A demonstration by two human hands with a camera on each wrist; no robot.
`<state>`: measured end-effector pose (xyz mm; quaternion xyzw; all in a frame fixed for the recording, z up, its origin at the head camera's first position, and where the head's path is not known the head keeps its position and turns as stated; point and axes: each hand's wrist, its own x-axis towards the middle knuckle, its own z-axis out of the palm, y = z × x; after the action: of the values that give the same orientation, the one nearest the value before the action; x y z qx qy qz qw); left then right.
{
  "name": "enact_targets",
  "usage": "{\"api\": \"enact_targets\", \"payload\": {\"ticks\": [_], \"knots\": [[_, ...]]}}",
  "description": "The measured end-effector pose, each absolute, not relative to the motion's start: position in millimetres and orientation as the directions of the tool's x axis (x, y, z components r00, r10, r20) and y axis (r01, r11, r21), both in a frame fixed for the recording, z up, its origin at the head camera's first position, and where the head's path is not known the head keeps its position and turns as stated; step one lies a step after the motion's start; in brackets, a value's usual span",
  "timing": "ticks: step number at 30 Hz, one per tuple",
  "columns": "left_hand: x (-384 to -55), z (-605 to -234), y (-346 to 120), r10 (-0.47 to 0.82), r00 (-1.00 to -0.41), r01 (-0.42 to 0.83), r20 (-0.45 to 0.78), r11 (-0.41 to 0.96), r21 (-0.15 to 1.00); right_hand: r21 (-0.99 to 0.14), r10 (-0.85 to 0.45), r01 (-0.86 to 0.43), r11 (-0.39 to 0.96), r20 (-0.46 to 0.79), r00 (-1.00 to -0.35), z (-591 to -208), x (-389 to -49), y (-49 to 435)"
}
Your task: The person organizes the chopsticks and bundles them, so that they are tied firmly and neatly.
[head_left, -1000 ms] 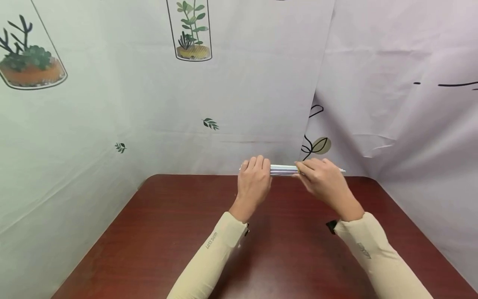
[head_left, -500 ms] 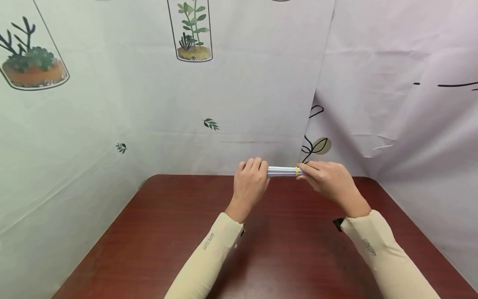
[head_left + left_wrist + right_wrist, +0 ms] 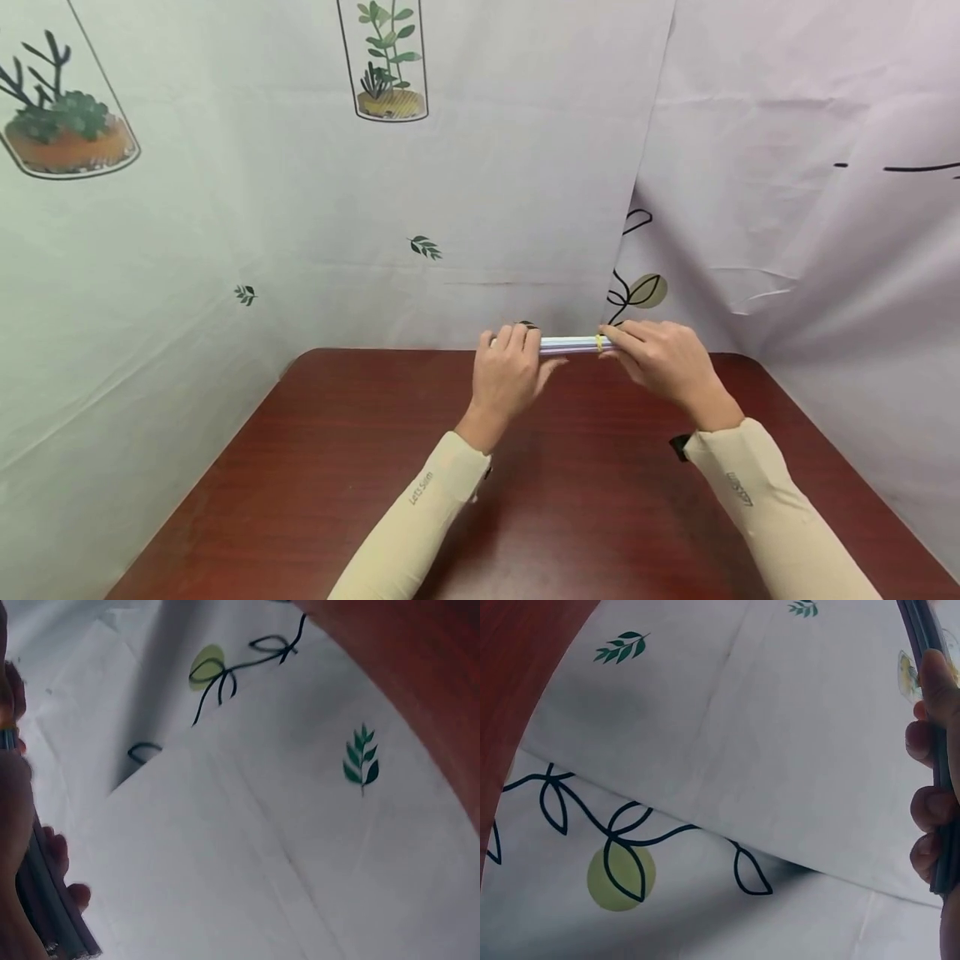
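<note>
Straw bundle held in both hands above far table edge

Straw bundle [image 3: 570, 343]: thin straight tubes, pale white/lilac/blue, packed parallel, lying level left to right. Yellow rubber band [image 3: 598, 342] wraps it near the right hand. Bundle sits above the far edge of the table [image 3: 300, 467], close to the backdrop [image 3: 225, 208].

Left hand [image 3: 508, 375]: fingers curled over the left end, gripping. Right hand [image 3: 660, 360]: fingertips pinch the bundle at the band, fingers curled round it. Only a short stretch of the bundle shows between the hands.

Materials: table is dark red-brown wood grain, smooth, rounded corners. Backdrop is white creased sheeting printed with potted plants and small leaves. Beige long sleeves [image 3: 420, 517] on both arms.

View differences:
- Head: whole layout, both hands, band colour.
- Left wrist: bundle seen from below as dark grey tubes [image 3: 52, 915] with cut ends visible at the bottom, fingertips [image 3: 56, 851] wrapped round; leaf print and table edge beyond.
- Right wrist: bundle as a dark narrow strip [image 3: 937, 750] at the frame's right edge, fingers [image 3: 930, 810] curled on it; yellow leaf print on the cloth behind. Band hidden here.
</note>
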<state>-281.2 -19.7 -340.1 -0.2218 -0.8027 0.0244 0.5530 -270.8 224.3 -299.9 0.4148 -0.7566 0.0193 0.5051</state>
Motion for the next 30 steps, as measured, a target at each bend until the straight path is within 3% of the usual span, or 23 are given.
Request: {"api": "enact_targets", "payload": {"ticks": [5,13,18,24,30], "knots": [[-283.1,-348.2,-14.9,0.335,-0.295,0.293,0.895,0.923,-0.249,0.418,-0.541,-0.520,0.745,0.834,-0.105,-310.2,-273.5,214.3],[-283.1,-337.3,-6.6,0.218,-0.217,0.217,0.952,0.961,-0.171,0.342,-0.316,-0.307,0.888,0.939,0.133,-321.6,-280.5,188.5],[-281.9,-329.4,-8.2,0.218,-0.180,0.209,0.959,0.961,-0.179,0.319,-0.275,-0.291,0.902,0.944,0.183,-315.9,-277.9,186.0],[-282.8,-326.7,-16.8,0.272,-0.145,0.270,0.951,0.936,-0.227,0.301,-0.270,-0.364,0.881,0.953,0.135,-313.1,-272.3,199.3],[-282.6,-333.4,-19.6,0.293,-0.117,0.273,0.949,0.928,-0.253,0.302,-0.402,-0.598,0.743,0.915,-0.037,-299.2,-266.0,223.6]]}}
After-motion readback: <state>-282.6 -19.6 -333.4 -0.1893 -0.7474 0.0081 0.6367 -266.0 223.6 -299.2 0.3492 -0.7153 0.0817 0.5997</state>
